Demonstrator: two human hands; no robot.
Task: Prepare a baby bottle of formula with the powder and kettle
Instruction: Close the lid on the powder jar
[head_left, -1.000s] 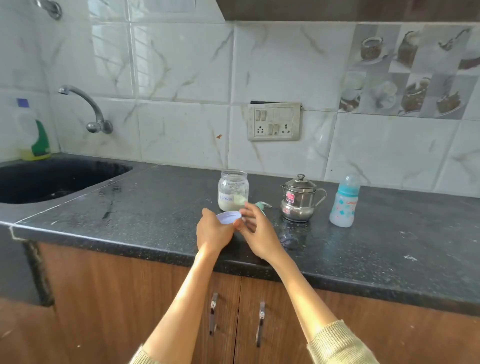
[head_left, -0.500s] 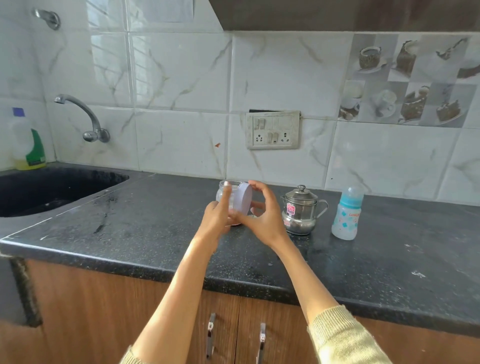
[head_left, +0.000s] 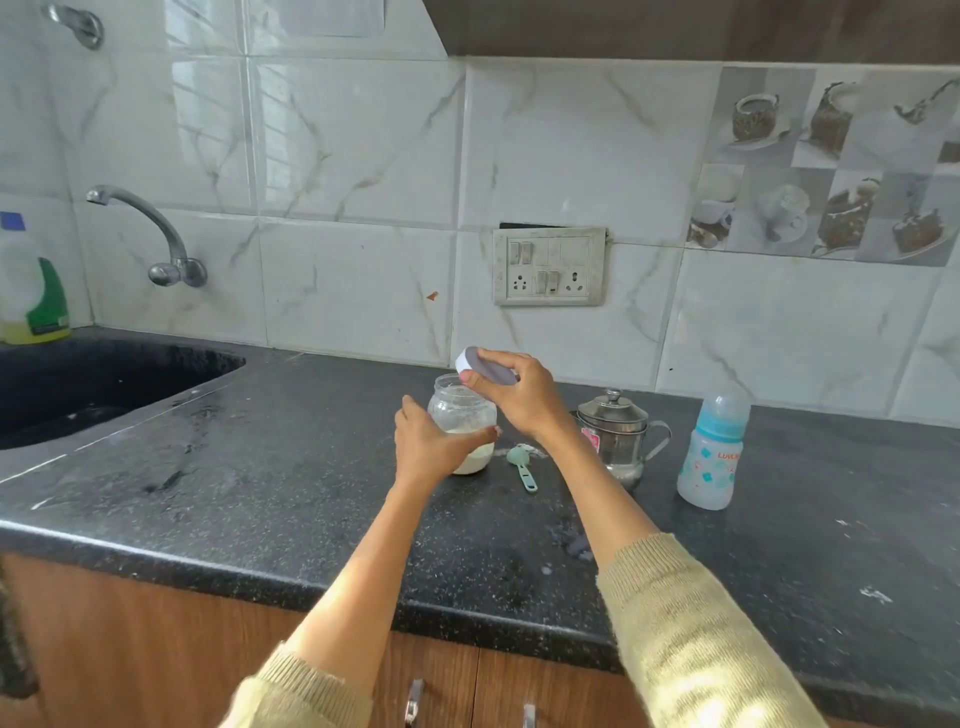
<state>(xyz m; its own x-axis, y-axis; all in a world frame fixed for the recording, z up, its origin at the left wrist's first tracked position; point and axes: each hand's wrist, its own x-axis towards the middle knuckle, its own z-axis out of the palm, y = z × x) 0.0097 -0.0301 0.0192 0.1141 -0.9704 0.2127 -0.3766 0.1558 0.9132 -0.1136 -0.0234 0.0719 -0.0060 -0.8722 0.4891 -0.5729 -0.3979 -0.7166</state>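
Note:
A glass jar (head_left: 457, 410) of white powder stands on the black counter (head_left: 270, 467), its mouth uncovered. My left hand (head_left: 428, 447) wraps around the jar's lower part. My right hand (head_left: 522, 395) holds the white lid (head_left: 480, 366) tilted just above and to the right of the jar's mouth. A small teal scoop (head_left: 522, 465) lies on the counter right of the jar. The steel kettle (head_left: 615, 434) with its lid on stands further right. The blue baby bottle (head_left: 714, 449), capped, stands upright at the right.
A black sink (head_left: 88, 387) is set into the counter at the left, with a wall tap (head_left: 150, 228) above it and a dish-soap bottle (head_left: 31, 291) in the corner. A switch and socket plate (head_left: 549, 266) is on the tiled wall. Wooden cabinet doors (head_left: 166, 639) lie below the counter edge.
The lid was picked up from the counter's front and carried to the jar; it is now held above the mouth. My left hand moved onto the jar's body.

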